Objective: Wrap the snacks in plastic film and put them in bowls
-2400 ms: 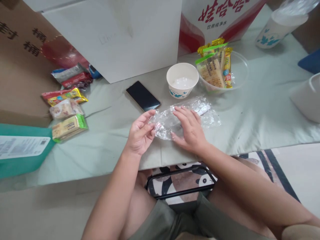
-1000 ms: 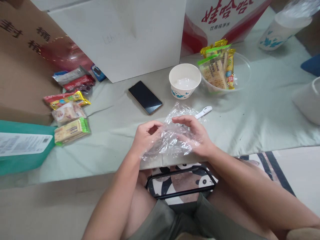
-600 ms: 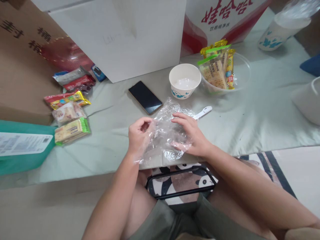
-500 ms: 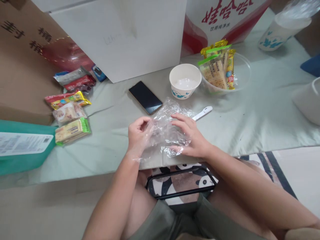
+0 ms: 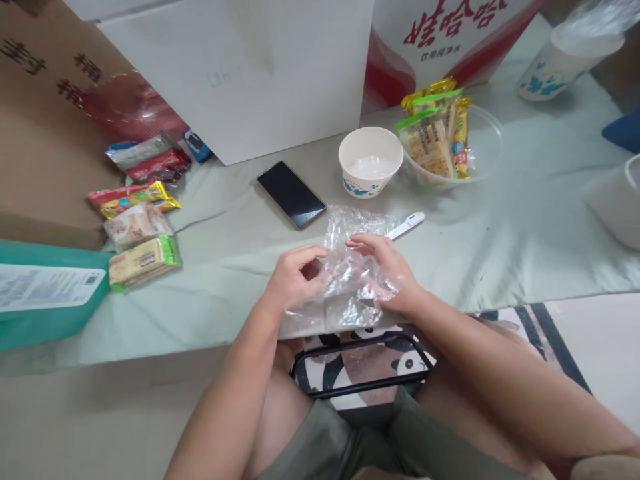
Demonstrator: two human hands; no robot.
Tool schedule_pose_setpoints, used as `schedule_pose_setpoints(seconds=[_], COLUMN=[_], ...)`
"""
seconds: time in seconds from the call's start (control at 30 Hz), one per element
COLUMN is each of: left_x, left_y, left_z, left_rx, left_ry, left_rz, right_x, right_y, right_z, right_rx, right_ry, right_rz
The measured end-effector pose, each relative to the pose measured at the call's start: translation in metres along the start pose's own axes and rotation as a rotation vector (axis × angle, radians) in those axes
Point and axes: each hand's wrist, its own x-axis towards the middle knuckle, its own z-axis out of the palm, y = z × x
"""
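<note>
Crumpled clear plastic film [image 5: 345, 273] lies between my hands near the table's front edge, part of it spread flat on the cloth. Curled around its left side, my left hand [image 5: 295, 277] grips it with fingers and thumb. Opposite, my right hand [image 5: 393, 273] has the film gathered between its bent fingers and its thumb, which the plastic partly covers. Just beyond the right fingers lies a white plastic stick [image 5: 407, 225], its near end hidden by the film and hand. A dark-screened phone [image 5: 291, 195] and a paper bowl [image 5: 371, 163] with something whitish inside sit farther back.
A clear plastic bowl [image 5: 487, 143] holds packaged snacks at the right. Several wrapped snacks [image 5: 145, 262] lie at the left beside a green container [image 5: 50, 293]. White box [image 5: 240, 80] borders the back. Paper cups [image 5: 545, 70] stand at the far right.
My left hand has moved right, closer to the right hand. The right hand has shifted slightly right with its fingers less spread. Between them, the film is more bunched.
</note>
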Motion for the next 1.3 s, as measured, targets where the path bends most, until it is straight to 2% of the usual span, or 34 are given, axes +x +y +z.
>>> schedule_pose_setpoints(seconds=[0.1,0.23,0.37,0.57,0.73,1.03,1.3], left_x=[0.003,0.004,0.006,0.009,0.008,0.005,0.005], left_y=[0.000,-0.002,-0.005,-0.006,-0.003,-0.007,-0.002], left_z=[0.001,0.003,0.007,0.010,0.011,0.013,0.014], left_rx=[0.003,0.010,0.069,0.179,0.228,0.186,0.169], left_ry=[-0.082,-0.135,-0.101,-0.033,0.019,0.007,-0.004], left_rz=[0.043,0.085,0.116,0.150,0.035,-0.112,-0.171], right_x=[0.001,0.001,0.001,0.002,0.002,0.003,0.004], right_y=[0.000,0.004,0.006,0.003,0.003,0.002,0.002], right_z=[-0.004,-0.006,-0.004,-0.008,-0.007,-0.004,-0.003], right_rx=[-0.022,-0.033,-0.050,-0.094,-0.106,-0.119,-0.078], right_ry=[-0.073,-0.075,-0.042,0.037,0.097,0.160,0.164], right_rz=[-0.039,-0.010,0.034,0.007,0.072,0.107,0.226])
